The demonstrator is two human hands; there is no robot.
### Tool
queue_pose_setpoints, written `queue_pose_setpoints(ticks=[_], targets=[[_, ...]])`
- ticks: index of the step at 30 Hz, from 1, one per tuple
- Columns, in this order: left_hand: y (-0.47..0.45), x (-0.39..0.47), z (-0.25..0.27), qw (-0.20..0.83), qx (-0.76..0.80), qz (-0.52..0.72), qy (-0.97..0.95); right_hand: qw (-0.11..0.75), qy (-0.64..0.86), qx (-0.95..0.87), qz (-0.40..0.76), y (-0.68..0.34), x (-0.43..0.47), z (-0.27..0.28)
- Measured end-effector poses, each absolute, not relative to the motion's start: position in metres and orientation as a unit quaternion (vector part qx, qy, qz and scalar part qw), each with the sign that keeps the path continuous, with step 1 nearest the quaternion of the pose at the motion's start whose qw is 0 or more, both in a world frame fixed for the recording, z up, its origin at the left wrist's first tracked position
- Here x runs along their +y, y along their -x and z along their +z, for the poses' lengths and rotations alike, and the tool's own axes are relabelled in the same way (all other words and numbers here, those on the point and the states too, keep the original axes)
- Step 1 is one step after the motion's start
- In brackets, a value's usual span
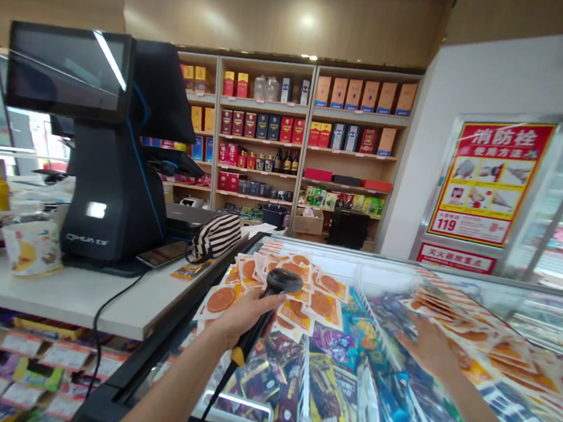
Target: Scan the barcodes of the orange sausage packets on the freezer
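Observation:
My left hand (245, 314) is wrapped round the handle of a black barcode scanner (284, 280) with a yellow band and a trailing cable. Flat packets (222, 299) with round orange-brown contents lie spread on the freezer's glass top beneath and around the scanner. Over to the right, my right hand (423, 345) reaches palm down beside a pile of similar packets (437, 304). Its fingers look apart and slightly blurred; whether they touch the pile I cannot tell. More packets (512, 356) overlap in a row along the right side.
The chest freezer (260, 410) holds colourful wrapped goods in wire-divided compartments. At left, a counter (101, 299) carries a black point-of-sale terminal (114, 180), a phone (163, 254) and a striped pouch (216, 236). A cable hangs over the counter edge. Shelves (262, 105) of boxes stand behind.

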State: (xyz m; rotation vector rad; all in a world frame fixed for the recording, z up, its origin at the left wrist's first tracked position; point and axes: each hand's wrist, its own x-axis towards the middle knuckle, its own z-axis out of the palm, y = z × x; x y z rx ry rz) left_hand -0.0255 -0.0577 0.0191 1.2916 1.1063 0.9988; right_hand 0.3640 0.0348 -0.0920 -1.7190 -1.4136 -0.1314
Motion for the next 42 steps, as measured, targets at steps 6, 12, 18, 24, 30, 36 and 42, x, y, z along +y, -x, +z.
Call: queue_pose_setpoints(ticks=[6,12,18,24,30,36,42], targets=[[-0.006,-0.049,0.023,0.566,0.447,0.407,-0.56,0.255,0.75,-0.592,-0.15,-0.405,0.007,-0.101],[-0.019,-0.047,0.022,0.578,0.436,0.39,-0.57,0.267,0.756,-0.58,-0.143,-0.412,0.004,-0.099],[-0.02,-0.052,0.028,0.59,0.441,0.383,-0.558,0.355,0.676,-0.64,-0.083,-0.406,-0.004,-0.078],[-0.019,-0.056,0.031,0.628,0.391,0.36,-0.569,0.584,0.64,-0.499,-0.019,-0.381,-0.004,-0.046],[-0.017,-0.059,0.034,0.663,0.362,0.337,-0.563,0.753,0.435,-0.399,0.291,-0.327,0.016,-0.049],[-0.017,-0.061,0.036,0.676,0.355,0.324,-0.559,0.756,0.408,-0.371,0.354,-0.303,0.026,-0.056],[-0.019,-0.06,0.034,0.672,0.345,0.324,-0.57,0.751,0.405,-0.382,0.356,-0.292,0.029,-0.053]])
